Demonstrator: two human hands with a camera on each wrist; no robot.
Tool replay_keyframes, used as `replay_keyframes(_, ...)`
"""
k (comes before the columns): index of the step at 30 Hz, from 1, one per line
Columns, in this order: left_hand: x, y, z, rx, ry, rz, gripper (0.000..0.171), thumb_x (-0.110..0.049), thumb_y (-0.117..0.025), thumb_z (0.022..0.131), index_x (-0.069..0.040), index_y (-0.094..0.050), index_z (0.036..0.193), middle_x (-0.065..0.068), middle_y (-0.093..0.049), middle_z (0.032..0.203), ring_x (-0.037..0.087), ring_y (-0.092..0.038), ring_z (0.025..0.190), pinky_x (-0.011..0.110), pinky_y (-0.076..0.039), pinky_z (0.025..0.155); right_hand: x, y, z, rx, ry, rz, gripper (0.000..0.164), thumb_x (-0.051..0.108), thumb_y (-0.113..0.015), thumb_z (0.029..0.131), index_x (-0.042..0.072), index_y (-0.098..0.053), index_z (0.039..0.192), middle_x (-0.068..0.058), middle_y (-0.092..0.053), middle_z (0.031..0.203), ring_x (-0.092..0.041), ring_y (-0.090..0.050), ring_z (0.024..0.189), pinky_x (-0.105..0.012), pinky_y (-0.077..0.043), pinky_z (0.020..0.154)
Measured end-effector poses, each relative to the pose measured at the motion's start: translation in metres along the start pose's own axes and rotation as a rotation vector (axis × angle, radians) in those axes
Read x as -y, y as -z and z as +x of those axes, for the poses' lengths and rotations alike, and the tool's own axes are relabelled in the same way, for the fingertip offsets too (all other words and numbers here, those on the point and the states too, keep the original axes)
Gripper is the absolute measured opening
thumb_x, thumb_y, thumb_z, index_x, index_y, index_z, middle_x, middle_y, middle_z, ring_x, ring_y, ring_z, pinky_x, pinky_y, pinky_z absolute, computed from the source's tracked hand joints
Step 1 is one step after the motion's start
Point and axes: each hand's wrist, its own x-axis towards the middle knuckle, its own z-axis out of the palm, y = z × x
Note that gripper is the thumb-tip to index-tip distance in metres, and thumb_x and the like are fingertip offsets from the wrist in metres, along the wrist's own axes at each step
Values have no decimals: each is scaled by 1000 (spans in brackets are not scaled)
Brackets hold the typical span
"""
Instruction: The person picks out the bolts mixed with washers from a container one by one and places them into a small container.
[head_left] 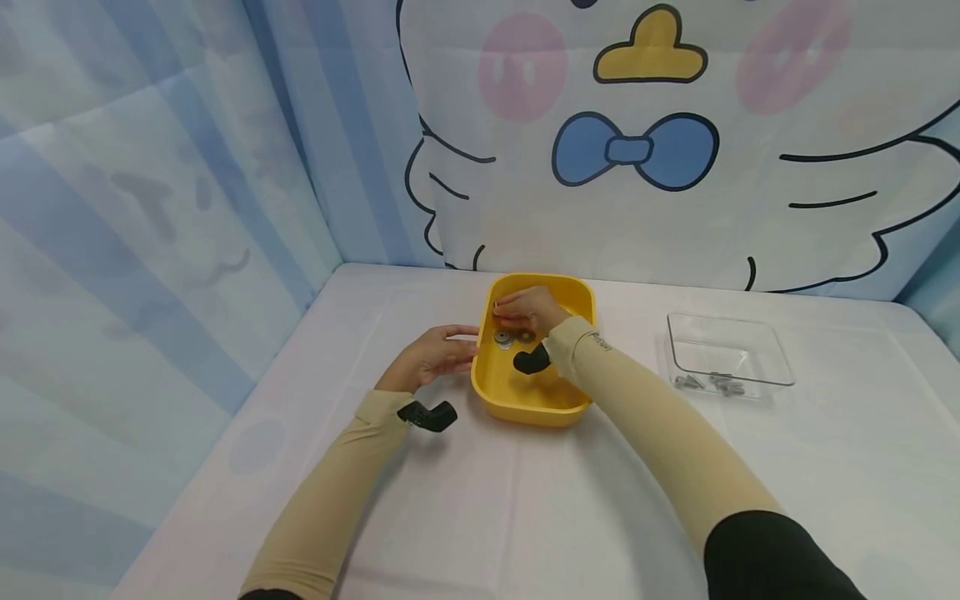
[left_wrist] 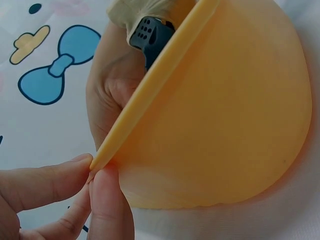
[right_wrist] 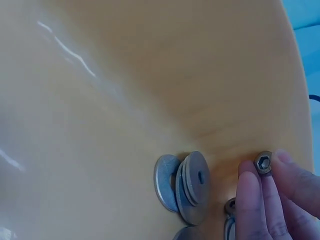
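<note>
A yellow tray (head_left: 498, 400) stands on the table. My left hand (head_left: 430, 360) is at its left side; in the left wrist view thumb and finger pinch the rim (left_wrist: 145, 97). Inside the tray, at its far left, my right hand (head_left: 531, 308) pinches a small hex socket bolt (right_wrist: 263, 163) between thumb and fingers. Its round head with the hex recess shows; the fingers hide the rest. Beside the hand lie several flat metal washers (right_wrist: 197, 177), stacked and leaning on each other. Another small socket-headed piece (right_wrist: 229, 206) is partly covered by the fingers.
To the right a clear plastic box (head_left: 731, 357) holds several small grey metal pieces (head_left: 723, 385) along its near side. A printed cloth (head_left: 637, 225) hangs behind the table, and a blue and white curtain (head_left: 150, 250) hangs on the left.
</note>
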Motion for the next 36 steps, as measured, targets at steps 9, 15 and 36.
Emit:
replay_keyframes(9, 0, 0, 0, -14, -5, 5, 48, -5, -61, 90, -6, -47, 136, 17, -55, 129, 14, -63, 88, 30, -52, 93, 5, 4, -14, 60, 30, -42, 37, -2, -61, 87, -5, -57, 124, -7, -68, 84, -14, -66, 68, -31, -54, 88)
replay_keyframes(15, 1, 0, 1, -16, -4, -4, 47, -5, -61, 90, -7, -47, 135, 17, -56, 129, 14, -63, 90, 30, -53, 93, 8, 9, -23, 91, 56, -70, 38, -1, -58, 90, -6, -55, 127, -17, -63, 116, -11, -66, 71, -34, -49, 96)
replay_keyframes(36, 2, 3, -2, 50, -41, -9, 48, -5, -56, 93, -4, -42, 139, 21, -50, 135, 14, -63, 92, 22, -56, 81, 16, 16, -57, 240, 182, -126, 39, -1, -54, 92, -8, -49, 131, -15, -62, 113, -10, -65, 79, -44, -40, 107)
